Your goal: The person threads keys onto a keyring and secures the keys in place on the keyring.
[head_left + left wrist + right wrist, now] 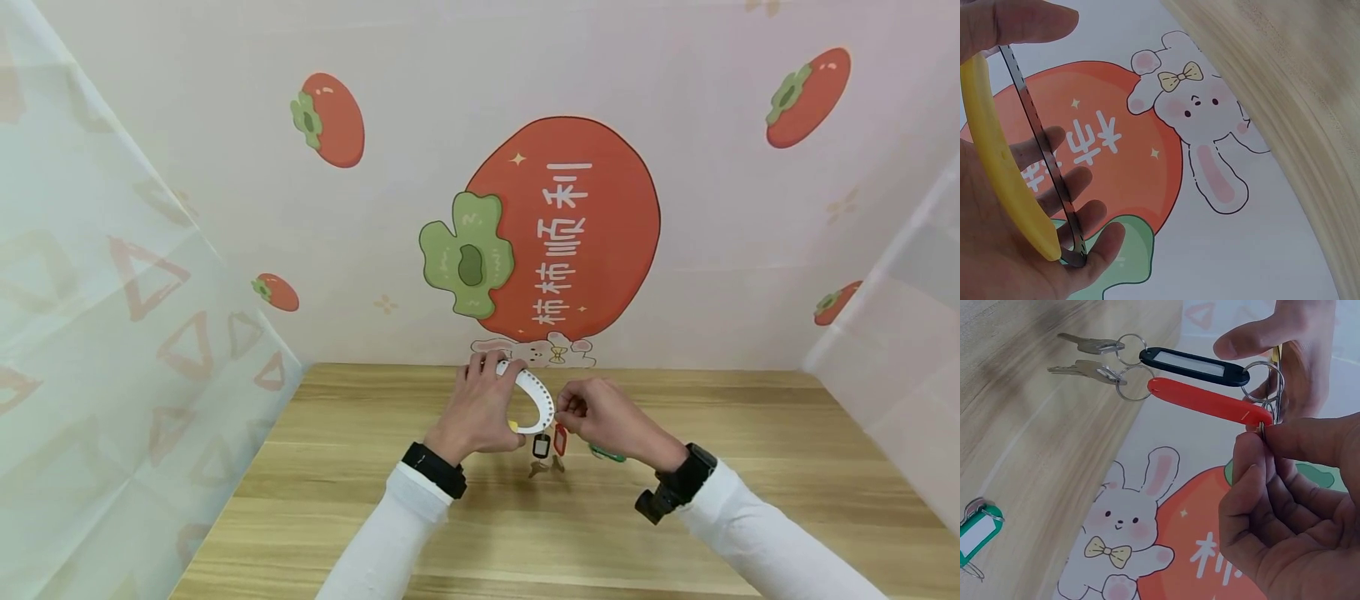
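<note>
My left hand [480,408] holds a D-shaped key hoop with a yellow grip [1000,156] and a flat white band [538,398] with a row of holes. The thumb is at one end, the fingers at the other. From the band hangs a black key tag [1194,365] by its split ring, with a key [1094,345] at its other end. Beside it, my right hand [611,417] pinches the small ring of a red key tag [1207,400] between thumb and forefinger, right at the band. Another key [1088,370] dangles from the red tag.
A green key tag [979,534] with a white label and a ring lies on the wooden table [337,500], under the right hand in the head view. Behind the table rises a backdrop [697,317] printed with persimmons and a rabbit.
</note>
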A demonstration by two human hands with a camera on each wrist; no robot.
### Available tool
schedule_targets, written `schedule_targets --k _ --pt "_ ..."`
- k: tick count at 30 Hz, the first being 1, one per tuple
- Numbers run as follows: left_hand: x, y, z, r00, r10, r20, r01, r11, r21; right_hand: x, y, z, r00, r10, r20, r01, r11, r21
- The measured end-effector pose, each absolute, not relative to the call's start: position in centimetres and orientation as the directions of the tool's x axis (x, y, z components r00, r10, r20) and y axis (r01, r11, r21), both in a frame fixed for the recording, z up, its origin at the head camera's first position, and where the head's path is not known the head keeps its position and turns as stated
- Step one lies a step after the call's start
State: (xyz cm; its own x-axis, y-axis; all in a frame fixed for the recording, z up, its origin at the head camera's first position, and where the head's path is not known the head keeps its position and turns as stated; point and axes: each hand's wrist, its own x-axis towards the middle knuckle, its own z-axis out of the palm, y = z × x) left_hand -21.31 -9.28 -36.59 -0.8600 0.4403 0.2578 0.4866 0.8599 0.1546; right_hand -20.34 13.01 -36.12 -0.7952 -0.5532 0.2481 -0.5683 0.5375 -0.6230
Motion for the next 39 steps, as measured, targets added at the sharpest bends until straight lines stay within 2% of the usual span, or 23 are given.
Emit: schedule_targets --k 17,28,39 --pt "-21.3 -9.1 -36.7 -0.866 0.424 0.265 0.475 0.863 0.17 -20.1 14.0 -37.5 -0.879 -0.442 0.179 -0.373 0.403 -0.836" --pt "-21.4 -8.9 -36.6 -0.862 0.429 0.269 0.481 0.86 0.171 -20.2 13.7 -37.5 -0.821 -0.479 0.312 -0.544 0.489 -0.682" --pt "-21.4 -8.8 -36.8 -0.862 0.425 0.275 0.481 0.857 0.183 -20.4 13.4 -37.0 -0.814 -0.503 0.29 -0.557 0.534 -0.636"
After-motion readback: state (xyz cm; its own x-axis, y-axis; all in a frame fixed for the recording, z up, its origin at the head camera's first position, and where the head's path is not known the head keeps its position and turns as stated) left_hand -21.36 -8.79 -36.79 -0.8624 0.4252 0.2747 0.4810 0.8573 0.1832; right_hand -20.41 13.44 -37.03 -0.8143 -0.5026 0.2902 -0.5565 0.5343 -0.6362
